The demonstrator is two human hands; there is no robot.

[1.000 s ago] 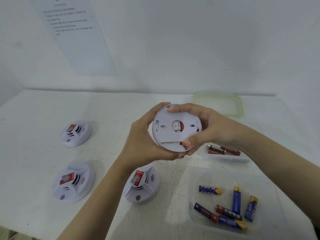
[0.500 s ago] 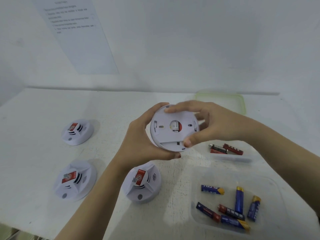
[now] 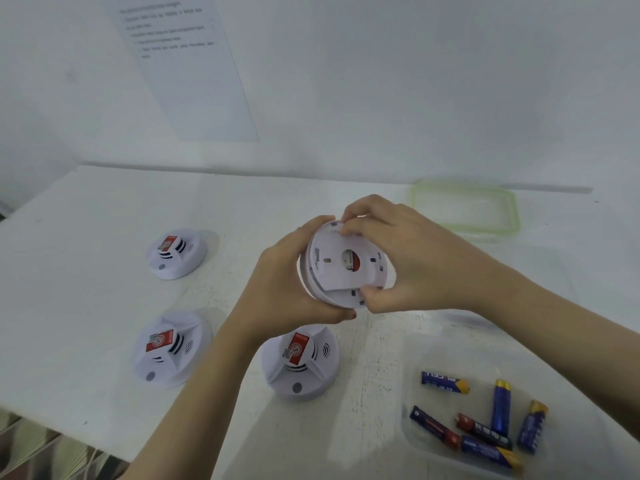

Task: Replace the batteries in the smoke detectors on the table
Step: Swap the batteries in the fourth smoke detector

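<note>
Your left hand [image 3: 284, 289] cups the smoke detector [image 3: 343, 268] above the table [image 3: 86, 237] — back facing you — while your right hand [image 3: 415, 265] pinches its backplate, seemingly lifted at the edge.

**Right hand regrips backplate**

Right hand [image 3: 412, 261] shifted: fingertips now curl over top rim of held detector [image 3: 343, 268], thumb pressed at lower edge. Backplate looks slightly lifted off the body. Small tray with red batteries now hidden behind right forearm.

Left hand [image 3: 277, 289] and right hand [image 3: 415, 265] grip smoke detector [image 3: 341, 268] above table [image 3: 86, 209]
</note>
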